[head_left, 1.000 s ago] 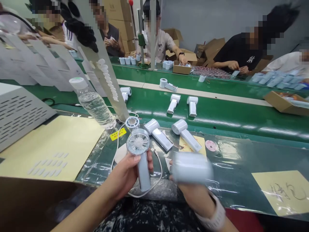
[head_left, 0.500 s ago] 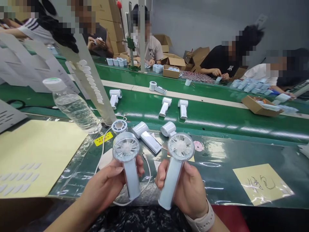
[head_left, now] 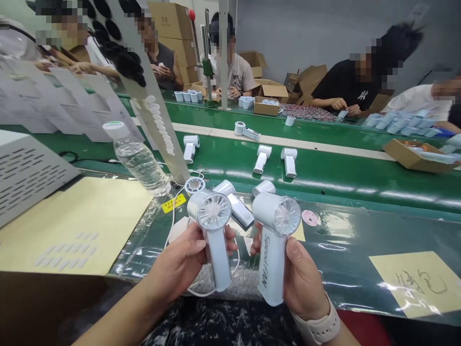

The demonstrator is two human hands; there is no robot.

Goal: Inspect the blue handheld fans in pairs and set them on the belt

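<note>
My left hand [head_left: 185,259] is closed round the handle of a pale blue handheld fan [head_left: 220,262], held upright with its clear-fronted head facing me. A second handheld fan [head_left: 272,274] stands upright in my right hand [head_left: 306,276], whose fingers wrap its handle; "Speed FAN" is printed down its side. Just behind them on the bench lie a white fan with a dark-edged handle [head_left: 239,210] and another fan [head_left: 264,187], partly hidden by the one in my right hand. A round fan part [head_left: 195,185] rests by the post, near a white cable [head_left: 174,211].
A tilted-looking water bottle [head_left: 142,163] stands left by the slanting post [head_left: 163,125]. Several fans, including one [head_left: 289,162], lie on the green conveyor [head_left: 331,175]. Yellow paper with small white stickers [head_left: 118,202] covers the left bench; a handwritten yellow note [head_left: 414,283] lies right. Co-workers sit opposite.
The right fan has turned, bringing its printed side into view. The left fan has turned slightly too, showing more of its head's side. The whole view has shifted, so the scene sits further right.
</note>
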